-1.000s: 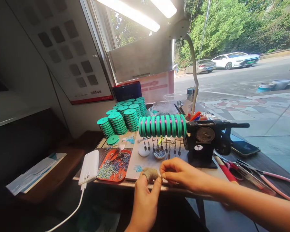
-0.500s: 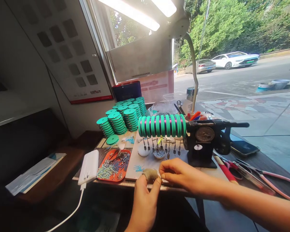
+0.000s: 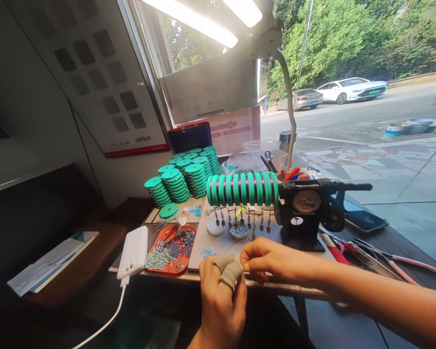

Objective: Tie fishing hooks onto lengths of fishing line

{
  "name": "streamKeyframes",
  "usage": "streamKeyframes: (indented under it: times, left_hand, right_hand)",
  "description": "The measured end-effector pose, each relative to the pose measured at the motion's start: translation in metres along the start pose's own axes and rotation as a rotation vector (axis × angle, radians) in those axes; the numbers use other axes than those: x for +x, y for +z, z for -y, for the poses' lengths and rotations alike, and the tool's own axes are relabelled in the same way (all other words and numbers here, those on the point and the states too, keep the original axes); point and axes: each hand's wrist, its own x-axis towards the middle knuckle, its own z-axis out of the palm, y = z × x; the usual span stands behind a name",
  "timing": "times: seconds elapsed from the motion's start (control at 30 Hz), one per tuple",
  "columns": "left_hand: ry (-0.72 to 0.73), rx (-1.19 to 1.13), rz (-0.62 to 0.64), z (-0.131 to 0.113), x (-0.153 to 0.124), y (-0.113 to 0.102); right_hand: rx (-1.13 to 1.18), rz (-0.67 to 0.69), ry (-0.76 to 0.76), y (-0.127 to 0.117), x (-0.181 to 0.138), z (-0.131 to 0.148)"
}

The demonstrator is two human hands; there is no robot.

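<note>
My left hand [image 3: 221, 300] is closed at the table's front edge, with grey-brown cloth covers [image 3: 230, 273] on its fingers. Its fingertips press together, but what they pinch is hidden. Touching or almost touching it, my right hand [image 3: 259, 257] is closed in a pinch around a thin line too fine to make out well. Just behind the hands are a small bowl of silvery beads [image 3: 239, 231], a white round object [image 3: 215, 227] and some short blue pieces [image 3: 208, 252]. Above these, a row of green spools [image 3: 241, 189] sits on a black winding machine [image 3: 301, 218], small dark weights hanging beneath.
At left lie a red tray [image 3: 163, 268] of small tubes and metal parts and a white power bank [image 3: 132, 252] with a cable. Stacks of green spools [image 3: 172, 184] stand behind. Pliers [image 3: 381, 257], scissors and a phone [image 3: 365, 219] lie at right, below a lamp arm [image 3: 289, 97].
My left hand has turned over and its fingers have curled, so that the cloth-covered fingers now face up. My right hand stays beside it, still pinching. The view has shifted slightly.
</note>
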Motion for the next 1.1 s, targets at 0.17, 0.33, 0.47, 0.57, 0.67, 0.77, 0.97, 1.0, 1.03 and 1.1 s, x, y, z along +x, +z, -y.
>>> streamKeyframes:
  times: [0.17,0.33,0.47,0.57,0.67,0.77,0.97,1.0,1.03,1.1]
  left_hand:
    - [0.195,0.120,-0.081,0.004,0.000,0.000]
    - [-0.019,-0.084,-0.049,0.005,-0.006,0.006]
    - [-0.192,-0.237,-0.093,0.004,-0.012,0.015]
    - [-0.215,-0.247,-0.160,0.003,-0.014,0.019]
    - [-0.238,-0.251,-0.227,0.001,-0.015,0.021]
    - [-0.276,-0.287,-0.282,0.001,-0.016,0.022]
    - [-0.727,-0.707,-0.131,-0.005,-0.009,0.021]
    - [-0.793,-0.789,-0.085,-0.006,-0.007,0.020]
    - [-0.823,-0.842,-0.053,-0.007,-0.006,0.019]
    - [-0.786,-0.824,-0.052,-0.008,-0.004,0.017]
  right_hand:
    - [0.062,0.049,0.045,-0.003,0.004,0.000]
    - [0.131,0.044,0.065,-0.002,0.003,0.003]
    - [0.210,0.019,0.066,0.001,0.002,0.003]
    - [0.275,0.002,0.069,0.005,0.002,0.001]
    - [0.314,0.002,0.060,0.007,0.002,0.000]
    - [0.299,0.003,0.040,0.008,0.001,0.001]
    - [0.123,-0.063,-0.024,0.002,-0.002,0.006]
    - [0.101,-0.068,-0.033,0.001,-0.003,0.006]
    - [0.085,-0.067,-0.041,0.001,-0.003,0.006]
    - [0.065,-0.052,-0.045,0.000,-0.003,0.005]
